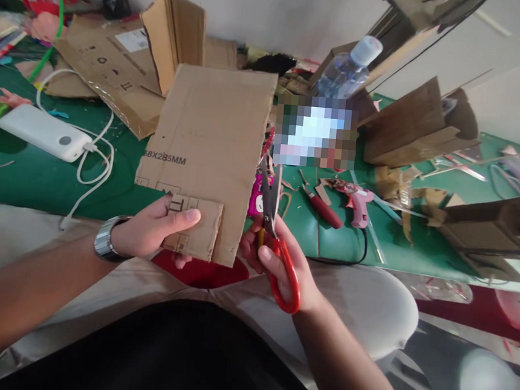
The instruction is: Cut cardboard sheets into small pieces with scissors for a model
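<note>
Stretching from nine round to three o'clock: a broad green desk [125, 178]. Raised before it, toward ten o'clock: a large, flat, roughly rectangular sheet of brown cardboard [211, 124], printed in black. Beyond, toward two o'clock: a boxlike brown cardboard form [403, 122], resting on the desk. Toward five o'clock: long red-handled scissors with metal blades [269, 199], clamped in the right grip [302, 263], blades parted just beside the sheet's right edge; contact impossible to tell. Toward eight o'clock: a small squarish piece of printed brown cardboard [199, 232], clamped in the left grip [150, 229], overlapping the sheet and probably pinched with it. Likely light, fairly stiff, easily creased; best held flat near an edge, clear of the blades.
</note>
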Tool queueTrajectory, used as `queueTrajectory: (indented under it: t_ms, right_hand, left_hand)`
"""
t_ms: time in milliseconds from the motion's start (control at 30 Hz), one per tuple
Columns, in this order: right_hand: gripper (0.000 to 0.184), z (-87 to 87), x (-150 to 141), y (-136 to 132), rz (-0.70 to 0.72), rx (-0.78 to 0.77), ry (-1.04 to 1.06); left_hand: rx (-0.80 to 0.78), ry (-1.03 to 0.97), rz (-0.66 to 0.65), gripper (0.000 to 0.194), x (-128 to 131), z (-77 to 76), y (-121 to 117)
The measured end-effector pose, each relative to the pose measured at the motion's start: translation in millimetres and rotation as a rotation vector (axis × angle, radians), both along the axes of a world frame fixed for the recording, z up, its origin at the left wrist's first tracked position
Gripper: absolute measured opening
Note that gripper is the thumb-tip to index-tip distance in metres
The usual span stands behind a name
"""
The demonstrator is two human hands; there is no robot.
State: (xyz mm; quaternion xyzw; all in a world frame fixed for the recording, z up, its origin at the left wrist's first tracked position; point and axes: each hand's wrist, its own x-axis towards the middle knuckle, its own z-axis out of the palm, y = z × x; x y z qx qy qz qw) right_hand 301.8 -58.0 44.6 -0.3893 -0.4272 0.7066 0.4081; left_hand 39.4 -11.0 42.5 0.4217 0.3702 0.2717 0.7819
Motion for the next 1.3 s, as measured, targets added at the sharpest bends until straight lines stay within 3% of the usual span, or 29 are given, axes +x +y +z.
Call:
queueTrajectory:
  t_ms: [267, 400, 567, 900, 1100, 1300]
  right_hand:
    - [0.041, 15.7, 51.8, 13.1, 0.331, -0.015, -0.133]
    - [0.056, 13.4, 61.5, 10.6, 0.457, -0.198, -0.054]
    - [0.054, 12.7, 60.8, 7.8, 0.612, -0.445, 0.14]
    - [0.052, 9.4, 52.2, 9.1, 0.6, -0.529, 0.12]
    - [0.052, 9.1, 51.9, 9.3, 0.556, -0.569, 0.125]
    - [0.048, 5.8, 51.0, 9.5, 0.563, -0.517, 0.131]
  left_hand:
    - [-0.149, 0.208, -0.046, 0.057, -44.2, 13.2, 26.4]
    - [-0.174, 0.191, -0.13, 0.052, -53.6, 21.0, 38.2]
    - [-0.211, 0.241, -0.173, 0.048, -52.6, 21.7, 43.4]
    - [-0.273, 0.278, -0.339, 0.038, -41.1, 15.7, 46.7]
    - [-0.26, 0.254, -0.35, 0.036, -42.3, 15.0, 46.9]
    - [-0.255, 0.278, -0.338, 0.036, -44.5, 9.5, 46.3]
